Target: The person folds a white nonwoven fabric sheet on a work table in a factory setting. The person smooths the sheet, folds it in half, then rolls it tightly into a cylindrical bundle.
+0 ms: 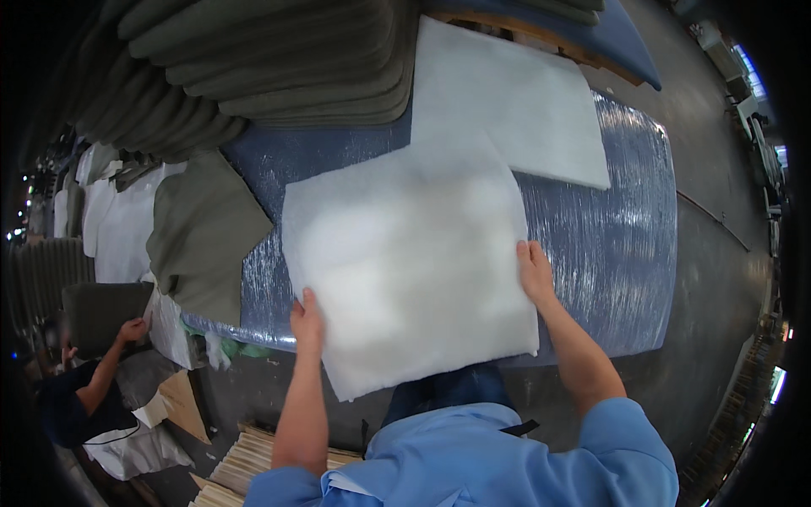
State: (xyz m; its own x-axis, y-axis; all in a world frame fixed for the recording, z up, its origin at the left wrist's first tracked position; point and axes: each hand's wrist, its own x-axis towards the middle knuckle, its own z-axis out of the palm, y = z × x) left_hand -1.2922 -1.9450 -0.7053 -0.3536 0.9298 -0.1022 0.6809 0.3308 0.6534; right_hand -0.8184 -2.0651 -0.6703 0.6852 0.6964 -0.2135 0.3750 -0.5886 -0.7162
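A white sheet of fluffy padding (414, 262) spans the space between my two hands, over the near part of a table. My left hand (308, 321) grips its left edge, thumb on top and the other fingers mostly hidden beneath. On the opposite edge, my right hand (534, 270) pinches the sheet the same way. Beyond it, a second white padding sheet (511, 101) lies flat on the plastic-wrapped blue tabletop (608, 262). The held sheet's far edge overlaps that one in view.
Tall stacks of dark green cushions (287, 63) stand at the far left. Green fabric (203, 237) drapes over the table's left side. At the lower left, another person (93, 389) handles a dark cushion (106, 317). Wooden slats (241, 465) lie close to my left side.
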